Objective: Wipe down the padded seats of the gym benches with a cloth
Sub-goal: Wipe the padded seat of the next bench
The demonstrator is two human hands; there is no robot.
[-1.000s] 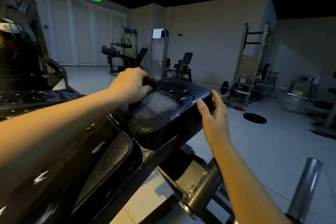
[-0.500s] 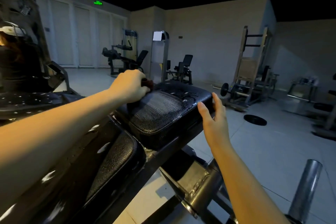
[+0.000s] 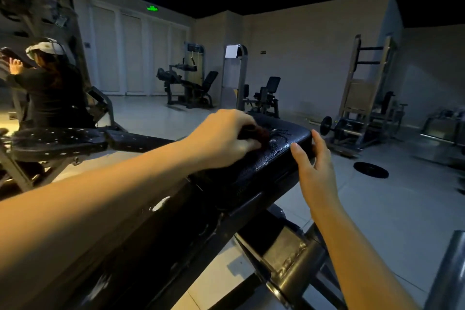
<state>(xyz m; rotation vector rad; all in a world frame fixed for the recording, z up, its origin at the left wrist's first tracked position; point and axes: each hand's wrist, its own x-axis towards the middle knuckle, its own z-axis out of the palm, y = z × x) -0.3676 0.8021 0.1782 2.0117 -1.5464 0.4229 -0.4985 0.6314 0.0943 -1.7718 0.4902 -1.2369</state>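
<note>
A black padded bench seat (image 3: 274,156) with cracked, worn leather stands in front of me, tilted up to the right. My left hand (image 3: 221,138) grips a small dark reddish cloth (image 3: 254,132) and presses it on top of the pad near its far end. My right hand (image 3: 314,168) rests with straight fingers against the pad's right edge. A second, longer black pad (image 3: 141,229) of the same bench runs down to the lower left, partly hidden under my left forearm.
The bench's metal frame (image 3: 289,267) and a steel post (image 3: 448,274) lie at the lower right. Another worn bench (image 3: 57,141) stands left, with a person in black (image 3: 50,88) beyond it. Gym machines (image 3: 186,88) line the far wall; a weight plate (image 3: 371,170) lies on the tiled floor.
My left hand has slid the cloth rightward along the pad toward its far end. My head has dropped lower and closer. The right hand stays on the pad's edge.
</note>
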